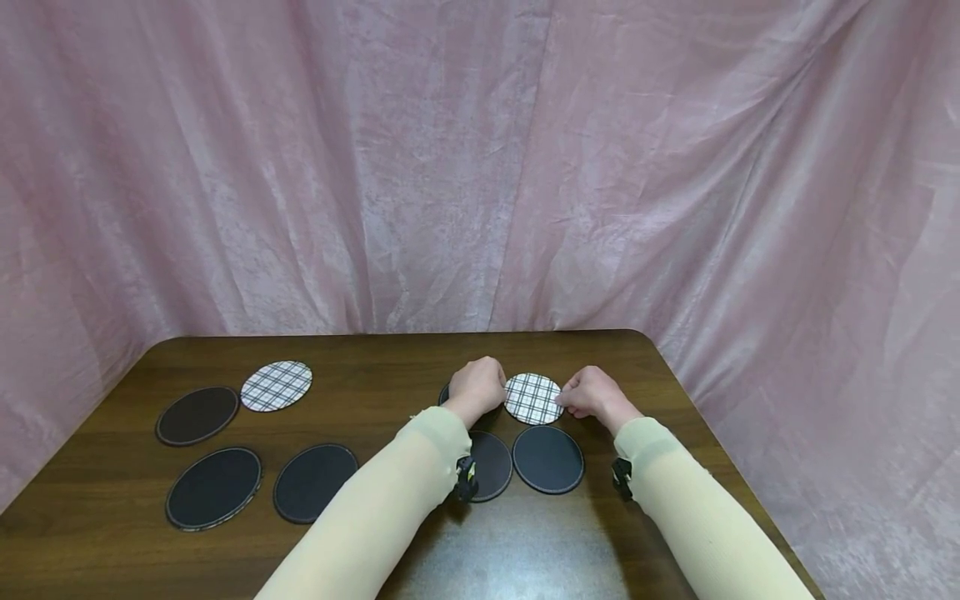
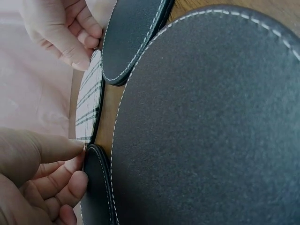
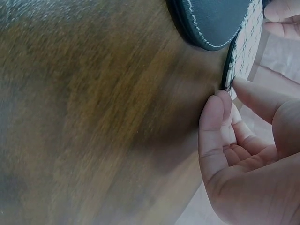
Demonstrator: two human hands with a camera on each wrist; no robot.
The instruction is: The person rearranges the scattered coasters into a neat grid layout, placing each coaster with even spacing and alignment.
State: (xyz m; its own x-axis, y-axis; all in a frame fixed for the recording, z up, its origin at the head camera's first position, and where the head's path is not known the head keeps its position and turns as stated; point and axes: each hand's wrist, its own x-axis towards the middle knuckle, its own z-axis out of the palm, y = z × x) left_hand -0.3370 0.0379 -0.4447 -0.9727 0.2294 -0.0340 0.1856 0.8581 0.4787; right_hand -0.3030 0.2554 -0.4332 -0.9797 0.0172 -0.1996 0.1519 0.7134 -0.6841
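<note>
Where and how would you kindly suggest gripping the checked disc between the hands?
Probably pinch the checked disc by opposite edges, from left and right, as the left hand and right hand do: it is thin, and a dark disc crowds its near edge.

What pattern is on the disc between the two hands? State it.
White with a dark check; the disc shows best in the head view.
</note>
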